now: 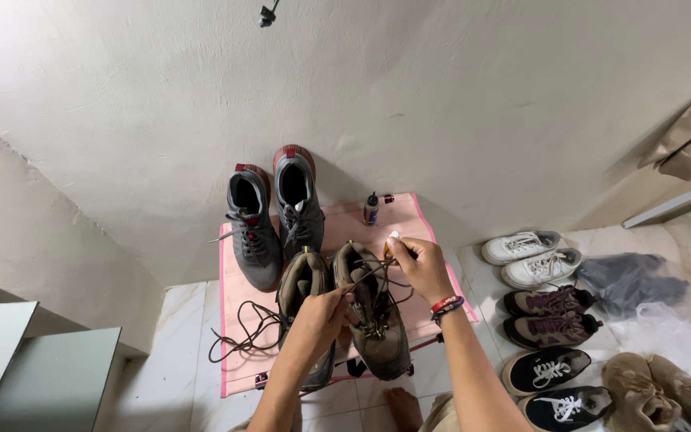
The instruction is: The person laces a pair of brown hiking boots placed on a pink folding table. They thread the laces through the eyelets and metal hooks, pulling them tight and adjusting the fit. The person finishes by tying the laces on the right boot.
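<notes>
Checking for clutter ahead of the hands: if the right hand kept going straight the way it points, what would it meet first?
Probably the small glue bottle standing on the pink mat, beyond the right hand; depth is uncertain, so it might pass beside it.

Small dark bottle (371, 208), pale label, upright at mat (433, 240) far edge by wall

Two grey shoes (273, 216), two brown boots (345, 312) on mat — eight shoes (557, 320) on floor, one small bottle (371, 208).
</notes>
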